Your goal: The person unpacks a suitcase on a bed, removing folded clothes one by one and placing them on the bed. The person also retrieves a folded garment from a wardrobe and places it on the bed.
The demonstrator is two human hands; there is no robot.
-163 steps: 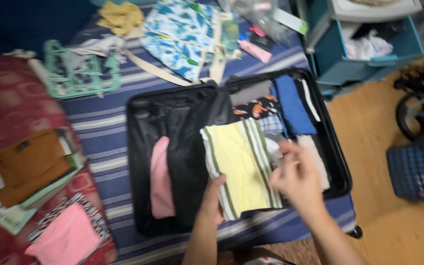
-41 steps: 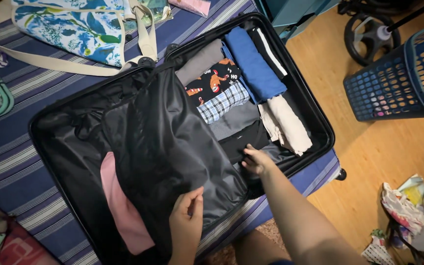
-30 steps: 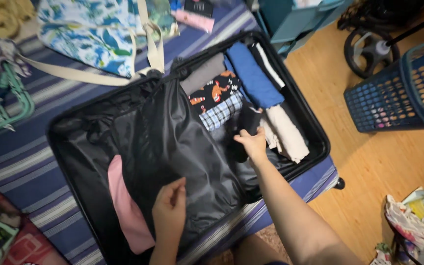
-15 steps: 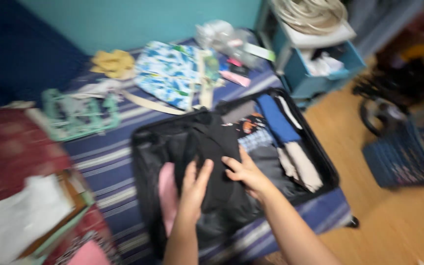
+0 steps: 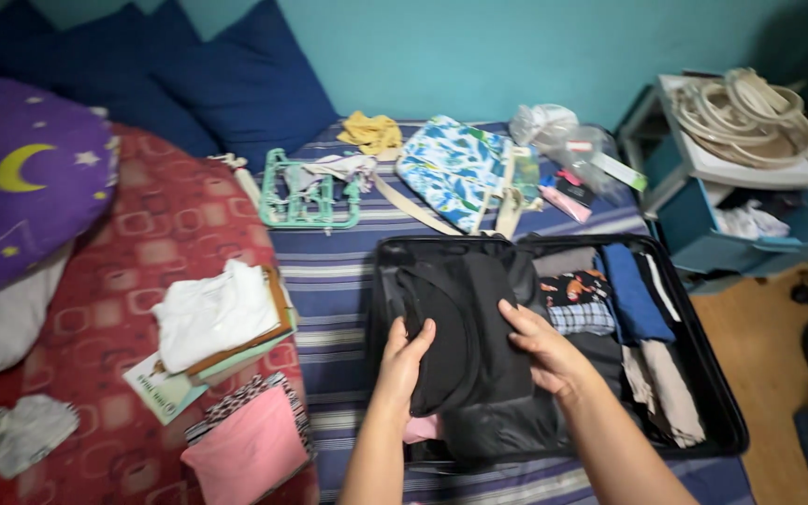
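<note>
Black folded garment (image 5: 465, 327): lower centre of frame, over the open suitcase (image 5: 717, 393). Judged soft, light, limp; best supported at both edges. Left hand (image 5: 404, 360) and right hand (image 5: 546, 346) are clamped on it.

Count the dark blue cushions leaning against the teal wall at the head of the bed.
2: one dark blue cushion stands just right of the moon-and-stars pillow; another sits farther left in the corner. More may be hidden beyond the frame's left edge.

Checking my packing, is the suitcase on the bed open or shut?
Open: the suitcase lies flat, rolled clothes showing in its right half.
</note>
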